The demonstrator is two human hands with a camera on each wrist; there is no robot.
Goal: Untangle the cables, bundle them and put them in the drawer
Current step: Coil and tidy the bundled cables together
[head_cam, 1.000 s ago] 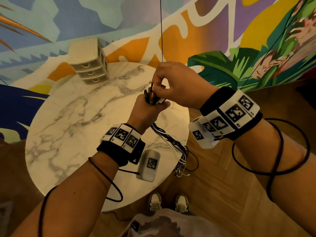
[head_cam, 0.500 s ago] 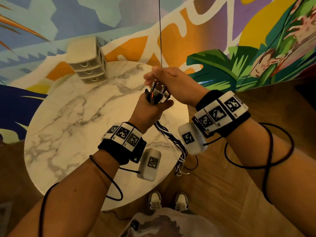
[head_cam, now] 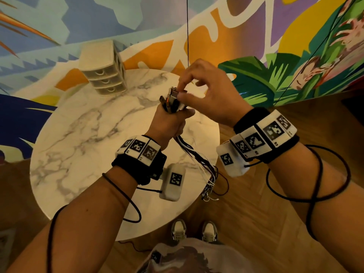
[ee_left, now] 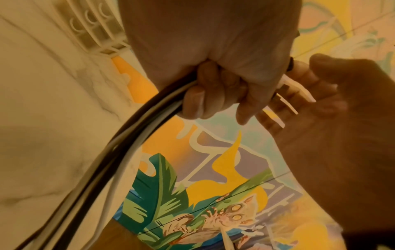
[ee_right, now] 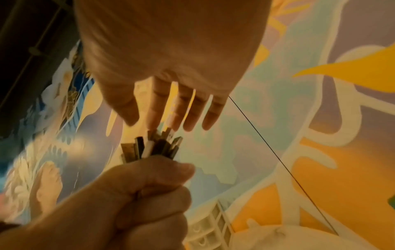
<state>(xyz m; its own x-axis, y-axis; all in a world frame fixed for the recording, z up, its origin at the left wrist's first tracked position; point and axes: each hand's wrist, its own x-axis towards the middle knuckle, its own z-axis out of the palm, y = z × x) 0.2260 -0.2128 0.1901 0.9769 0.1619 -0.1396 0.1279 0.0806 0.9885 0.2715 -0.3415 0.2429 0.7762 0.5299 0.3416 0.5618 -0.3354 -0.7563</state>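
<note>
The cables (head_cam: 194, 154) are held as one bunch above the worktop (head_cam: 78, 138), gripped in the fist of the left hand (head_cam: 169, 123). Their plug ends (head_cam: 171, 99) stand up out of the top of the fist, while the black and white strands hang down from below it and trail past the near edge of the worktop. In the left wrist view the fingers (ee_left: 196, 99) are seen curled tightly round the strands. The right hand (head_cam: 208, 95) is held just above the plug ends, its thumb and forefinger closed on one of them; in the right wrist view its other fingers (ee_right: 190, 111) are seen stretched out, nearly straight, over the cluster. The drawer unit (head_cam: 104, 69), with three closed drawers, stands at the far edge of the round marble worktop, well apart from the hands.
</note>
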